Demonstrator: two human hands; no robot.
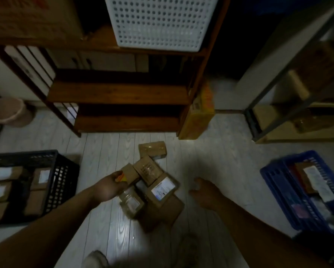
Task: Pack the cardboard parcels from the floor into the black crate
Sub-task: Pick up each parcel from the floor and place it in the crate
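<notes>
Two bare forearms come up from the bottom of the view, over a pale plank floor (pixel 104 147).

The left hand (pixel 109 187) is at the near left edge of a heap of cardboard parcels (pixel 162 192) in the middle of the floor. Its fingers (pixel 118 176) are curled onto the near end of a small parcel (pixel 130 173) on top of the heap. Something orange and yellow shows just at the fingertips, but the blur hides whether it is tape or a label.

The right hand (pixel 203 188) hangs just to the right of the heap, apart from it. Its fingers are loosely bent and appear to hold nothing, though the hand is smeared.

One more parcel (pixel 152 149) lies beyond the heap, nearer the wooden shelf (pixel 119 93).

The black crate (pixel 61 171) stands on the floor well to the left, on the left hand's side. It is already partly filled with labelled parcels lying flat. A blue crate (pixel 272 180) stands far to the right and is not the goal.

The small parcel's long axis runs from near left to far right, so it points roughly away from the black crate. The left hand is clearly the nearer one to both parcel and crate. My judgement is that the next move is a lift and a sweep to the left by that hand, with a turn to lay the parcel flat in a free gap.
</notes>
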